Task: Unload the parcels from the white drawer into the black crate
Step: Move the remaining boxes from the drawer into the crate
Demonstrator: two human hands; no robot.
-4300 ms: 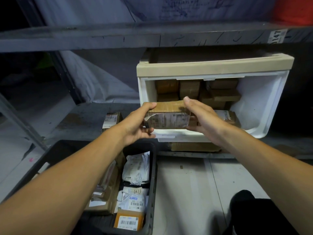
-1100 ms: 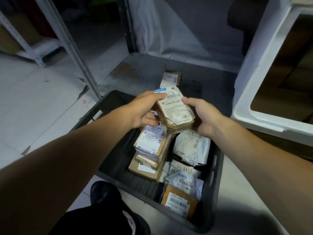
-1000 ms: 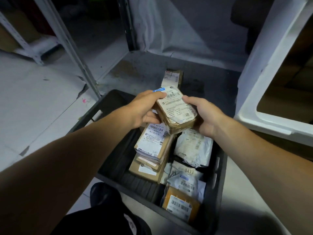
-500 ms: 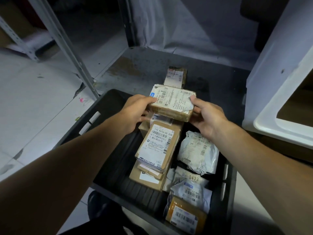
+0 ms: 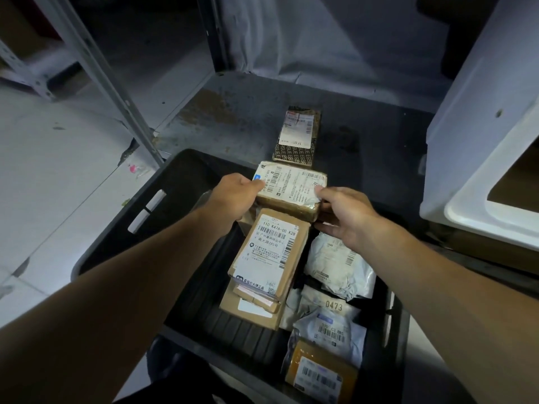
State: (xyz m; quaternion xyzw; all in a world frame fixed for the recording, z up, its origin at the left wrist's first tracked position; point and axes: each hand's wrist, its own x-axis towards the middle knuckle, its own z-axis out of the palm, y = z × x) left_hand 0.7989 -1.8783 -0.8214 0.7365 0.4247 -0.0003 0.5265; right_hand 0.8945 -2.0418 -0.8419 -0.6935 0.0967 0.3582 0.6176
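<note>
We grip the brown parcel [image 5: 291, 190] at both ends, left hand [image 5: 233, 196] and right hand [image 5: 344, 217], over the far end of the black crate [image 5: 122, 228]. We should lower it flat onto the stack [image 5: 268, 252], then let go gently so nothing topples.

Bare forearms, no sleeves, left hand [image 5: 233, 196], right hand [image 5: 347, 217]

Single head-worn view, wide-angle, looking forward and steeply down from above and behind both forearms. Close range: left hand [image 5: 233, 196] and right hand [image 5: 347, 217] near frame centre, a brown parcel [image 5: 291, 191] between them. Below and nearer than the hands, the black crate [image 5: 180, 182]. Off to the right of the right hand, the white drawer [image 5: 478, 158], cut by the frame edge. Beyond the hands, a grey shelf floor [image 5: 233, 112].
</note>
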